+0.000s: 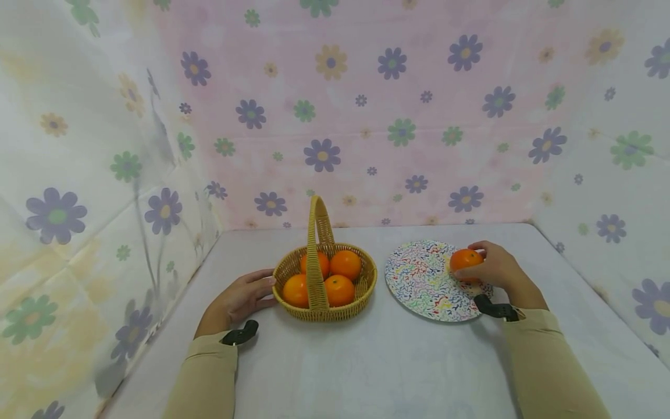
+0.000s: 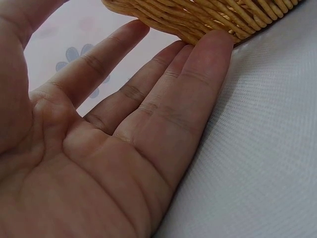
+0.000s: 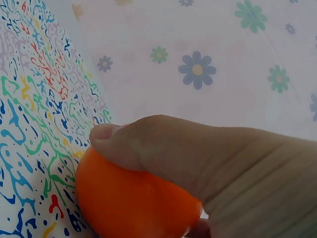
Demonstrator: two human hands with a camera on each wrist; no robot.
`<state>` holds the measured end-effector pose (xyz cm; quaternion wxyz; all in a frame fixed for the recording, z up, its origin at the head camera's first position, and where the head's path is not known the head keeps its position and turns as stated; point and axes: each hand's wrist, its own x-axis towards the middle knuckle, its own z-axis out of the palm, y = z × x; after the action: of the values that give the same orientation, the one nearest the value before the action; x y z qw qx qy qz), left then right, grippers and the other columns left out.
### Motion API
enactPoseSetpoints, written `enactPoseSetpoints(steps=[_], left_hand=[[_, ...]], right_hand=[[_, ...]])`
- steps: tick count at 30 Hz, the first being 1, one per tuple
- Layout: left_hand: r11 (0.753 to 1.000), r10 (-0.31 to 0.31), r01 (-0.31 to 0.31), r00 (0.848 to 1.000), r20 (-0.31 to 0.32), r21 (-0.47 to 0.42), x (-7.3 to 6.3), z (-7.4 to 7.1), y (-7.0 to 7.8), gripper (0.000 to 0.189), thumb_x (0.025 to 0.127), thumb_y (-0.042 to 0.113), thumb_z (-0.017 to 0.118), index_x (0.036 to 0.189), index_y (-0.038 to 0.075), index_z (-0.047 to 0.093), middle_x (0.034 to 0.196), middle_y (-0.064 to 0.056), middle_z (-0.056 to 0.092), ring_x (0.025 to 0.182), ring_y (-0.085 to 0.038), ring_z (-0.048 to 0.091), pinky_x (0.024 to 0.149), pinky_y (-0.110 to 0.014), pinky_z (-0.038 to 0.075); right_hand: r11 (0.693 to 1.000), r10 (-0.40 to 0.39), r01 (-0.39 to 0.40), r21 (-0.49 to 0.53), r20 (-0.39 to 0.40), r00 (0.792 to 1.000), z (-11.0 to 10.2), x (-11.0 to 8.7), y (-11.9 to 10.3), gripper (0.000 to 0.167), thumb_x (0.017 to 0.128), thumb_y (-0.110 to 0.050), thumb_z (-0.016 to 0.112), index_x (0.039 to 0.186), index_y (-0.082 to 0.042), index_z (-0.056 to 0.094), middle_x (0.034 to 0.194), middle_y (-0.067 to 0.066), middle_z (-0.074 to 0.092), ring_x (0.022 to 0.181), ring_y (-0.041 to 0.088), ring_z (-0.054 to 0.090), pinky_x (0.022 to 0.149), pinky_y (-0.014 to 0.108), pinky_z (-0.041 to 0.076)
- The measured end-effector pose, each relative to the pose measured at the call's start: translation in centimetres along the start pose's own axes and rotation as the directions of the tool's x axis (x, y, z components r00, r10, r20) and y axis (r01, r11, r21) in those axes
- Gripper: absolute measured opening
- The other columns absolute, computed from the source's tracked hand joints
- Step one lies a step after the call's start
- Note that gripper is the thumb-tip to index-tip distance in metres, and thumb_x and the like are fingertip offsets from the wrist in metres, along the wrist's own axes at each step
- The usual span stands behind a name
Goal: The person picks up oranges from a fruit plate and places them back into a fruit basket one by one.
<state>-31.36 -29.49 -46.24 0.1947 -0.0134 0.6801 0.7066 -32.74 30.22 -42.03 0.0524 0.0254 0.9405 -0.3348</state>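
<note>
My right hand (image 1: 496,266) grips an orange (image 1: 464,260) over the right part of a round board (image 1: 419,279) with a multicoloured squiggle pattern. In the right wrist view the thumb (image 3: 133,144) lies across the orange (image 3: 133,198), close to the patterned surface. On the left, the straight fingers of my left hand (image 1: 246,298) touch the side of a yellow wicker basket (image 1: 327,314). The left wrist view shows those fingertips against the basket's woven wall (image 2: 198,20), palm facing the camera. Several oranges (image 1: 340,290) lie inside the basket, partly hidden by its tall handle (image 1: 316,256).
A pale cloth covers the table (image 1: 356,372). Flower-printed fabric (image 1: 361,116) stands behind it and on both sides. Basket and board stand side by side with a narrow gap between them. Dark camera mounts (image 1: 241,333) sit at both wrists.
</note>
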Motion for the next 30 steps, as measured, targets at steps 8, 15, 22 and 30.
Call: enactPoseSetpoints(steps=[8, 15, 22, 30], left_hand=[[1.0, -0.001, 0.001, 1.0, -0.021, 0.0, 0.1, 0.3, 0.0, 0.065, 0.1, 0.02, 0.07, 0.157, 0.005, 0.04, 0.144, -0.007, 0.061, 0.119, -0.017, 0.068, 0.104, -0.044, 0.057], [1.0, 0.0, 0.0, 1.0, -0.018, -0.013, 0.0, 0.2, 0.1, 0.066, 0.1, 0.02, 0.07, 0.157, 0.005, 0.041, 0.143, -0.006, 0.062, 0.117, -0.017, 0.069, 0.103, -0.044, 0.057], [1.0, -0.008, 0.008, 1.0, -0.017, -0.008, -0.2, 0.1, 0.2, 0.067, 0.1, 0.021, 0.071, 0.157, 0.005, 0.04, 0.149, -0.01, 0.057, 0.12, -0.018, 0.068, 0.105, -0.045, 0.056], [1.0, -0.013, 0.012, 1.0, -0.015, -0.019, -0.2, 0.2, 0.3, 0.068, 0.099, 0.02, 0.071, 0.157, 0.005, 0.04, 0.15, -0.011, 0.056, 0.12, -0.019, 0.068, 0.106, -0.046, 0.056]], right_hand=[[1.0, -0.011, 0.011, 0.005, -0.033, 0.999, 0.1, -0.2, 0.0, 0.093, 0.079, -0.048, 0.087, 0.146, 0.0, 0.044, 0.141, 0.032, 0.049, 0.119, 0.048, 0.053, 0.1, 0.062, 0.055], [0.998, -0.045, 0.048, 0.033, -0.087, 0.995, 0.0, -0.5, -1.5, 0.088, 0.081, -0.046, 0.085, 0.146, -0.002, 0.045, 0.138, 0.029, 0.051, 0.115, 0.045, 0.054, 0.097, 0.06, 0.057], [0.99, -0.122, 0.13, 0.056, -0.121, 0.985, 0.3, -1.0, -3.2, 0.082, 0.083, -0.047, 0.084, 0.144, -0.005, 0.049, 0.132, 0.024, 0.055, 0.11, 0.04, 0.057, 0.091, 0.052, 0.062], [0.979, -0.186, 0.197, 0.052, -0.17, 0.968, 0.7, -1.4, -4.4, 0.085, 0.081, -0.055, 0.084, 0.144, -0.007, 0.053, 0.129, 0.022, 0.061, 0.11, 0.038, 0.059, 0.089, 0.05, 0.062]])
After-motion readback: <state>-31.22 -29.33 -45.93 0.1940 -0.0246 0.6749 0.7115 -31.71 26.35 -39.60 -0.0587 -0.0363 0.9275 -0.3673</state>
